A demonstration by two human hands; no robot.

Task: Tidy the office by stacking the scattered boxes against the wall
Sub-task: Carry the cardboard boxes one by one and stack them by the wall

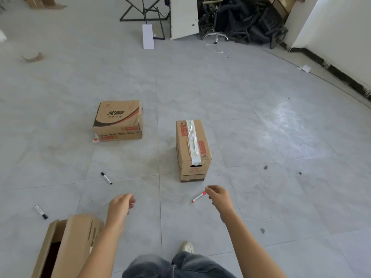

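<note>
Item 1, taped box [192, 149]: stands on end at centre frame on the grey floor [261, 121], just beyond your hands and well apart from the wall [341, 37] at upper right. Not yet stacked.

Item 2, printed box [118, 121]: centre left, closed, on the floor, apart from item 1. Not yet stacked.

Item 3, open box [68, 243]: lower left corner, flaps up, dark inside, beside your left forearm. Not yet stacked.

Item 4, far box [40, 2]: upper left edge, partly cut off by the frame.

Item 5, your left hand [121, 204]: lower centre, raised over bare floor, fingers loosely curled, holding nothing.

Item 6, your right hand [217, 195]: right of lower centre, just short of the taped box, fingers loosely curled. The red marker [198, 197] meets your fingertips in the picture. You pinch it or it lies on the floor beneath them; which cannot be told.

Item 7, loose pens: one black marker [106, 178] left of centre, a second marker [41, 212] at far left.

Item 8, dark chair pile [241, 19] and white panel [184, 17]: top of frame.

Progress, as judged: no box is seen against the wall or on another box, so the task looks barely begun. You likely have all visible boxes left to carry and stack, with the taped box nearest to hand.
</note>
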